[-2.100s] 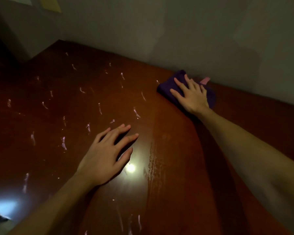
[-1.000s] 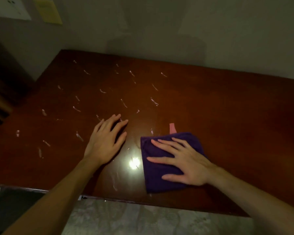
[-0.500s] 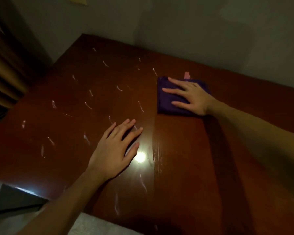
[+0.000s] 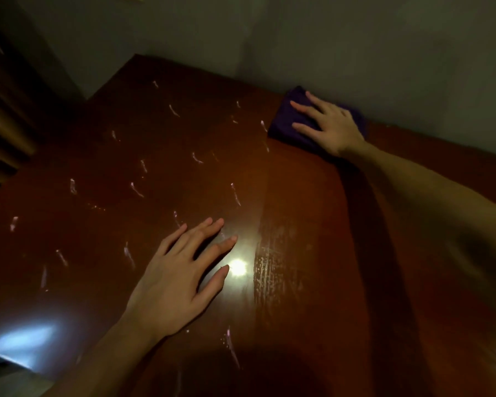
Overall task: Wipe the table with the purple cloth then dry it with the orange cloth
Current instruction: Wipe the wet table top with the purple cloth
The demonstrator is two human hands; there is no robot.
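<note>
A folded purple cloth (image 4: 284, 126) lies at the far edge of the dark red-brown wooden table (image 4: 312, 224), against the wall. My right hand (image 4: 327, 124) presses flat on it with straight, spread fingers. My left hand (image 4: 181, 273) rests flat on the table near the front, fingers straight and spread, holding nothing. Several white smears (image 4: 136, 190) dot the left half of the tabletop. A streaky wiped band (image 4: 272, 267) runs from front to back just right of my left hand. No orange cloth is in view.
A grey wall (image 4: 327, 38) runs along the table's far edge. Brown slatted furniture (image 4: 3, 110) stands to the left of the table. A bright lamp reflection (image 4: 237, 267) shines beside my left thumb, and a bluish glare (image 4: 26, 339) sits at the front left corner.
My right hand has pushed the purple cloth from the front edge away to the far edge by the wall. My left hand has stayed flat in the same place.
</note>
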